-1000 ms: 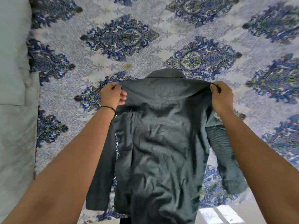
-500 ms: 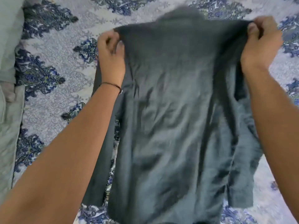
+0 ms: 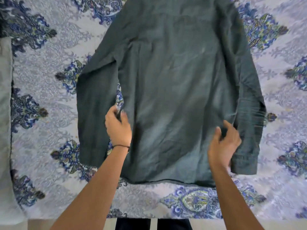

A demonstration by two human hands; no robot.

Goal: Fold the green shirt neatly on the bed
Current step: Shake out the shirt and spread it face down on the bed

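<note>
The dark green shirt (image 3: 172, 83) lies spread on the bed, back side up, collar end cut off by the top edge. Its long sleeves run down both sides, and the hem is nearest me. My left hand (image 3: 118, 128) is at the left side seam of the body, thumb and fingers pinching the fabric edge beside the left sleeve (image 3: 93, 103). My right hand (image 3: 224, 145) hovers over the lower right of the body next to the right sleeve (image 3: 247, 130), fingers curled but apart, blurred by motion.
The bed (image 3: 49, 90) is covered by a pale sheet with blue paisley medallions. A light grey pillow or cover (image 3: 5, 113) runs along the left edge. The bed's near edge (image 3: 149, 218) is just above my legs at the bottom.
The shirt was held up by its shoulders and now lies flat on the bed. Both hands let go of the shoulders and dropped to the lower sides of the body.
</note>
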